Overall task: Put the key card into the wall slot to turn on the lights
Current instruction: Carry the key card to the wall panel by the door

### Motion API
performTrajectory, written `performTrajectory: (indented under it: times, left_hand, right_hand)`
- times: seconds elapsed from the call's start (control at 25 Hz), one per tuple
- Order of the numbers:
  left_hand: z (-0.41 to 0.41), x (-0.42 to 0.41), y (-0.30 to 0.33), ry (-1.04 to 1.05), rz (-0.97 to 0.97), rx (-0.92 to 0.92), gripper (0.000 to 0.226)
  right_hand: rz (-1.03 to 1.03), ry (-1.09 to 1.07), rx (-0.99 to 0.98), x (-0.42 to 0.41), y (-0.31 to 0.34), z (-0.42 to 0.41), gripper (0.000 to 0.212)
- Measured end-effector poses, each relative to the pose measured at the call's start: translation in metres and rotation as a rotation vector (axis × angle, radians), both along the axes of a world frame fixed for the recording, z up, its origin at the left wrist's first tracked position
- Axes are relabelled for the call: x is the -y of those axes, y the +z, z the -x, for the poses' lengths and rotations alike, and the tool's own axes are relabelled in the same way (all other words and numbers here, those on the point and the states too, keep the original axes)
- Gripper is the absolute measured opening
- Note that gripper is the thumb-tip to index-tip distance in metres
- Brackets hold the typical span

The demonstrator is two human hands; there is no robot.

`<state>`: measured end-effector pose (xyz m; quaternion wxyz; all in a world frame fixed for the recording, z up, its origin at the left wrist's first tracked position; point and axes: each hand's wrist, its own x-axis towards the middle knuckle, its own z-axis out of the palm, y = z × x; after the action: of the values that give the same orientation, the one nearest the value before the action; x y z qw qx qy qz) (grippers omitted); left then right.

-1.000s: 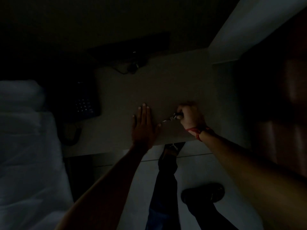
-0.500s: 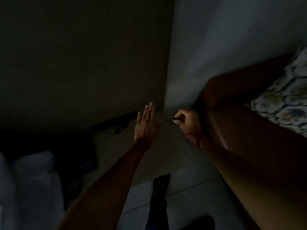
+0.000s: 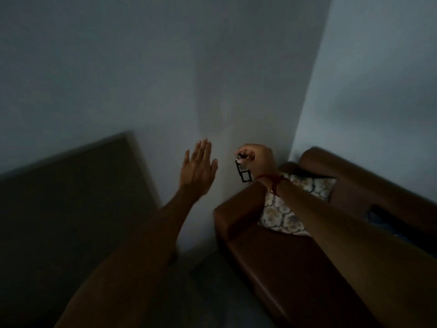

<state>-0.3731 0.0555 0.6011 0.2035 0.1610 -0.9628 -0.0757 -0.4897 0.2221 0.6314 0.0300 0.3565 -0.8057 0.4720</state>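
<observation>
- While the room is dim, the right hand (image 3: 259, 159) is seen raised in front of the pale wall (image 3: 142, 79), its fingers curled in and pinched on a small metal ring (image 3: 238, 158).
- From that ring a black rectangular key tag with two open frames (image 3: 244, 174) is hung, tilted, just below and to the left of the knuckles; whether this dark tag is the key card itself cannot be told, as the piece is small and poorly lit.
- A thin red thread band (image 3: 272, 179) is worn around the right wrist.
- The left hand (image 3: 197, 166) is held up beside it, apart from the tag, with the palm turned toward the wall and the fingers stretched flat and close together, the thumb slightly out; nothing is held in it.
- Both bare forearms are extended from the lower edge of the view toward the wall corner.
- Below the right forearm, a brown leather armchair (image 3: 260, 245) is placed against the corner, and a cream floral-patterned cushion (image 3: 279, 214) is rested on its seat.
- To the left, a dark flat panel with a blurred edge (image 3: 71, 197) is seen against the wall.
- No wall slot is shown in this view.
</observation>
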Motion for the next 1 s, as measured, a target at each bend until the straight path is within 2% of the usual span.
performTrajectory:
  times: [0.28,0.44,0.72,1.0]
  left_hand:
    - [0.097,-0.188,0.167,-0.240,0.134,-0.219,0.061]
    - [0.140,-0.304,0.215,-0.392,0.155,-0.296,0.061]
    - [0.198,-0.484,0.244,-0.653,0.181,-0.325,0.062]
    - [0.253,-0.660,0.252,-0.873,0.160,-0.413,0.062]
  right_hand:
    - [0.063,-0.180,-0.240,-0.216,0.175,0.044,0.011]
    - [0.032,-0.294,-0.349,-0.346,0.236,0.053,0.011]
    - [-0.060,-0.574,-0.429,-0.534,0.266,0.064,0.009]
    - [-0.128,-0.831,-0.387,-0.711,0.267,0.077,0.011]
